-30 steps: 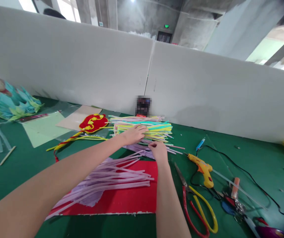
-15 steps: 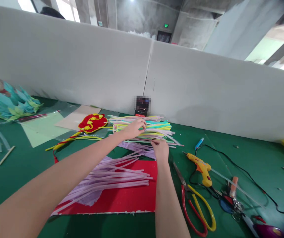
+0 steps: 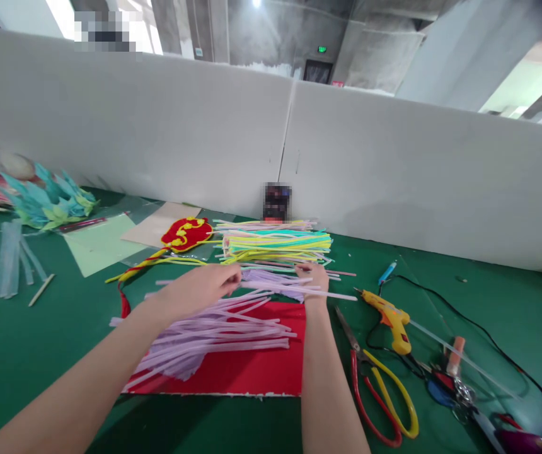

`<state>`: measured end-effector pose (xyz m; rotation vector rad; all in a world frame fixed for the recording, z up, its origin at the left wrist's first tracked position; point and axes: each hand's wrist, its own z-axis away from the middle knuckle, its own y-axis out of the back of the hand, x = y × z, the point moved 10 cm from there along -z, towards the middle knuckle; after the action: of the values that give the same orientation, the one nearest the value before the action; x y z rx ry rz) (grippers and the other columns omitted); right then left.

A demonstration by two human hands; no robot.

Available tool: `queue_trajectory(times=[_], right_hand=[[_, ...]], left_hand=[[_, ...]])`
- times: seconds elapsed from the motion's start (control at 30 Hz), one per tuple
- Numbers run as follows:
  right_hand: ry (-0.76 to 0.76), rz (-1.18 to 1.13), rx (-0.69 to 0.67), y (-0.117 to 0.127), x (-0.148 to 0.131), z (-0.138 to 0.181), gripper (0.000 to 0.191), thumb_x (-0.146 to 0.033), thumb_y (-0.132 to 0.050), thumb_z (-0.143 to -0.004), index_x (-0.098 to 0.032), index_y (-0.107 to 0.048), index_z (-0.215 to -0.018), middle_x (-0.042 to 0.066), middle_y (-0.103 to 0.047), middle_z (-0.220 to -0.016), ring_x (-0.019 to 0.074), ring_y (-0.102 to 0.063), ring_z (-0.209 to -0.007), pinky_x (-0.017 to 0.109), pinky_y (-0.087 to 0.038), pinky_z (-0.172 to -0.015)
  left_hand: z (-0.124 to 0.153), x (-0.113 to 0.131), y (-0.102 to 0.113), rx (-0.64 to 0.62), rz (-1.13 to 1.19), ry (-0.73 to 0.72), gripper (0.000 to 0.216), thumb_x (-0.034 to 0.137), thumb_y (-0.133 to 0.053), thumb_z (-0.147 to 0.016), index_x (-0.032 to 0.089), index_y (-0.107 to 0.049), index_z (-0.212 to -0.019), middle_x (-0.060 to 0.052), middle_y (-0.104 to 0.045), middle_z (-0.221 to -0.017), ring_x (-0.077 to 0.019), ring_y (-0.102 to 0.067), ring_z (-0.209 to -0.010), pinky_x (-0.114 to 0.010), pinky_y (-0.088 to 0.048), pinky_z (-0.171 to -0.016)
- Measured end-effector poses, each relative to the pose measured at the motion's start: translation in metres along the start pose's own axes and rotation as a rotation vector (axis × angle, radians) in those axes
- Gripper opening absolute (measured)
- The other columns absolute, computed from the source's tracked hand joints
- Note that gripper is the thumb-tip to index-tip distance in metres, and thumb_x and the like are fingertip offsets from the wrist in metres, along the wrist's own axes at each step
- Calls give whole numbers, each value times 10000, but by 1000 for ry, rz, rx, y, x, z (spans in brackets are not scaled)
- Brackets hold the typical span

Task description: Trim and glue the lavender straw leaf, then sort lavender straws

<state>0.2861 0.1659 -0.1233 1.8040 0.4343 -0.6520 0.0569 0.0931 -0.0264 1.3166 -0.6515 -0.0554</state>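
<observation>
My left hand is closed round a few lilac pipe cleaners, whose long ends point right, across my right wrist. At the near edge of a multicoloured pipe cleaner bundle, my right hand has its fingers curled in a pinch. A pinkish stem runs out on either side of those fingers; the fingertips are partly hidden. Crumpled lilac material lies between the hands. Below my left hand, a loose pile of lilac pipe cleaners rests on a red board.
To the right lie scissors, a yellow glue gun with its black cord, and a blue pen. A red and yellow fuzzy ornament and pale green paper are at left. A white partition stands behind.
My left hand has come off the multicoloured bundle, towards me and to the left, with lilac pipe cleaners in it. My right hand stays by the bundle's near edge. The view has shifted slightly.
</observation>
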Motion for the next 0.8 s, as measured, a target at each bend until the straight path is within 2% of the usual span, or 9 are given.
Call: queue_trajectory(times=[0.07, 0.13, 0.23, 0.3, 0.37, 0.47, 0.57, 0.63, 0.8], right_hand=[[-62, -14, 18, 8, 3, 1, 215, -316, -554, -853, -159, -623, -983, 57, -632, -997, 173, -596, -900, 366, -488, -810], [-104, -43, 41, 16, 5, 3, 150, -265, -591, -800, -162, -678, -864, 50, -668, -864, 182, -609, -851, 335, -473, -799], [-127, -98, 72, 24, 7, 4, 158, -219, -580, -743, -174, -712, -817, 53, -696, -827, 189, -626, -817, 293, -458, -773], [-136, -127, 87, 27, 9, 5, 181, -225, -563, -729, -181, -717, -815, 55, -708, -854, 191, -633, -808, 288, -454, -765], [-151, -147, 100, 30, 14, 5, 195, -244, -555, -720, -190, -720, -811, 56, -715, -869, 197, -637, -788, 295, -456, -755], [-177, -158, 115, 36, 22, 5, 216, -270, -554, -714, -194, -725, -822, 62, -719, -861, 206, -638, -765, 306, -457, -741], [-167, -162, 105, 37, 24, 4, 235, -284, -552, -715, -190, -727, -840, 69, -716, -864, 208, -631, -770, 310, -454, -747], [-129, -171, 68, 32, 20, 3, 243, -290, -554, -714, -192, -725, -855, 63, -712, -873, 195, -623, -760, 298, -453, -741], [-26, -169, -89, 6, 6, 2, 215, -289, -598, -683, -234, -733, -842, 12, -693, -763, 156, -607, -688, 254, -444, -673]], left_hand=[[23, -25, -16, -42, -68, 102, 183, 261, -364, -875, 228, -529, -802, 6, -614, -754, -162, -556, -680, -251, -345, -575], [41, -45, -25, -50, -125, 156, 193, 244, -360, -870, 215, -543, -814, -16, -612, -829, -173, -566, -736, -265, -367, -622], [52, -54, -27, -68, -158, 128, 169, 256, -419, -849, 201, -578, -847, -38, -598, -913, -173, -572, -778, -268, -389, -662], [48, -48, -21, -57, -169, 97, 188, 280, -423, -862, 204, -594, -883, -36, -597, -931, -169, -578, -791, -262, -401, -666], [32, -32, -13, -8, -218, 18, 231, 274, -389, -890, 201, -608, -896, -41, -601, -945, -171, -583, -831, -261, -413, -692], [-7, -2, -6, 126, -283, -109, 269, 254, -367, -912, 181, -613, -993, -67, -608, -1013, -184, -590, -903, -269, -434, -736], [-52, 16, -21, 155, -342, -157, 289, 181, -362, -909, 185, -607, -1062, -67, -612, -1055, -183, -593, -961, -269, -450, -774], [-77, 22, -37, 130, -358, -168, 260, 163, -404, -887, 190, -631, -1012, -61, -623, -1018, -185, -600, -953, -258, -460, -758], [-107, 25, -59, 124, -408, -147, 277, 51, -423, -816, 148, -640, -957, -111, -605, -1030, -222, -600, -947, -287, -478, -728]])
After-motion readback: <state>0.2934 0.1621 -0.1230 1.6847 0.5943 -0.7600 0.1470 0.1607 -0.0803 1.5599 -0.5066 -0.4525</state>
